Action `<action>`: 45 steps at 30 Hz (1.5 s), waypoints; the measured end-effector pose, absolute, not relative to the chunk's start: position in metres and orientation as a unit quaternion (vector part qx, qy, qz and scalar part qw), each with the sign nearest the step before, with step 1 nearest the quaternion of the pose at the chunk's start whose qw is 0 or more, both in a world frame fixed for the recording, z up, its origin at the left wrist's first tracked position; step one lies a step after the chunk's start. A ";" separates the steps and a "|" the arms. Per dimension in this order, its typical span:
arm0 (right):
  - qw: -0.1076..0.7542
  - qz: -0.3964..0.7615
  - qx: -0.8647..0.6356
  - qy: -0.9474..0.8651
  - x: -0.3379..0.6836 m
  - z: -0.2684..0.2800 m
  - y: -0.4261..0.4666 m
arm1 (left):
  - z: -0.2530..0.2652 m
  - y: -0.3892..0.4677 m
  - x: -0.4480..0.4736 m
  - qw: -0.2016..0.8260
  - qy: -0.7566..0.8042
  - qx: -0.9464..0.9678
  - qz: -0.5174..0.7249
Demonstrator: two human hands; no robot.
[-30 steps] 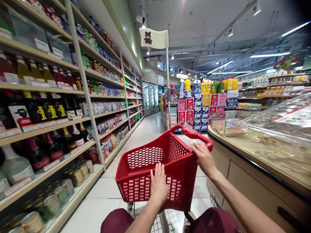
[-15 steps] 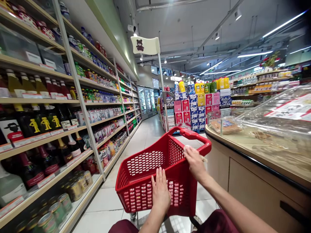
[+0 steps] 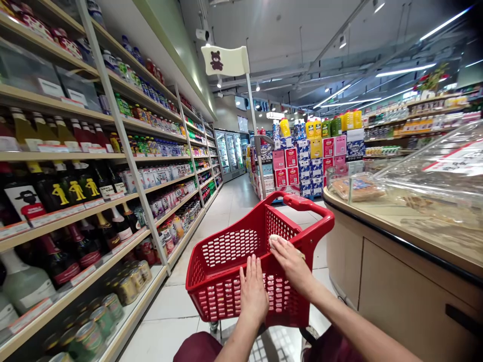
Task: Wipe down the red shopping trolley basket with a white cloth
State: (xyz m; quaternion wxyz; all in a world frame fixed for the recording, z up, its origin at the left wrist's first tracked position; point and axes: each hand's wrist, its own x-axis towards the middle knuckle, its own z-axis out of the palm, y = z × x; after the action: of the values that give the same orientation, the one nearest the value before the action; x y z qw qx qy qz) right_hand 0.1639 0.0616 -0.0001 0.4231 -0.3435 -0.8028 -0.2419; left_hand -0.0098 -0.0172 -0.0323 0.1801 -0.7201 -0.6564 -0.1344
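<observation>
A red plastic shopping cart (image 3: pixel 226 251) with perforated basket walls stands in front of me, its handle at the far right. My left hand (image 3: pixel 253 296) lies flat against the near basket wall, fingers stretched up to the rim and holding nothing. On the near rim to its right, my right hand (image 3: pixel 292 264) presses down a small pale cloth (image 3: pixel 272 240). Only bits of the cloth show, past the fingertips and beside the hand; most of it is hidden under the fingers. The visible part of the basket holds nothing I can make out.
Shelves of bottles and cans (image 3: pixel 71 196) run along the left. A rounded display counter (image 3: pixel 381 241) with clear covers stands close on the right. Stacked drink boxes (image 3: pixel 290 171) are ahead, and a bear flag (image 3: pixel 225 61) on a pole rises beyond the cart.
My right hand has slid left along the near rim with the cloth, away from the handle and closer to my left hand. The left hand stays against the basket wall. The view has shifted slightly.
</observation>
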 end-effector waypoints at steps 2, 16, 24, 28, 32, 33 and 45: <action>0.438 -0.235 -0.380 -0.780 0.170 0.005 0.065 | -0.032 -0.017 -0.011 0.171 -0.653 -0.724 -0.140; 0.463 -0.254 -0.423 -0.736 0.178 0.011 0.075 | -0.033 -0.017 -0.008 0.170 -0.676 -0.698 -0.162; 0.444 -0.250 -0.375 -0.775 0.163 0.004 0.067 | -0.037 -0.019 -0.017 0.181 -0.691 -0.682 -0.157; 0.461 -0.259 -0.410 -0.743 0.150 0.006 0.068 | -0.039 -0.021 -0.024 0.182 -0.692 -0.681 -0.159; 0.437 -0.261 -0.328 -0.795 0.131 -0.005 0.064 | -0.037 -0.024 -0.031 0.180 -0.695 -0.681 -0.141; 0.438 -0.260 -0.332 -0.794 0.133 -0.005 0.065 | -0.036 -0.025 -0.032 0.178 -0.700 -0.678 -0.137; 0.458 -0.237 -0.370 -0.773 0.125 -0.010 0.057 | -0.044 -0.028 -0.046 0.192 -0.714 -0.656 -0.154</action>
State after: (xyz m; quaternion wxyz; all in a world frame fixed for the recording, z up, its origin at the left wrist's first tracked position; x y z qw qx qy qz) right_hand 0.1248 0.0574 -0.0096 0.4577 -0.3705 -0.7726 -0.2374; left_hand -0.0455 -0.0280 -0.0436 0.1919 -0.6560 -0.7136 -0.1537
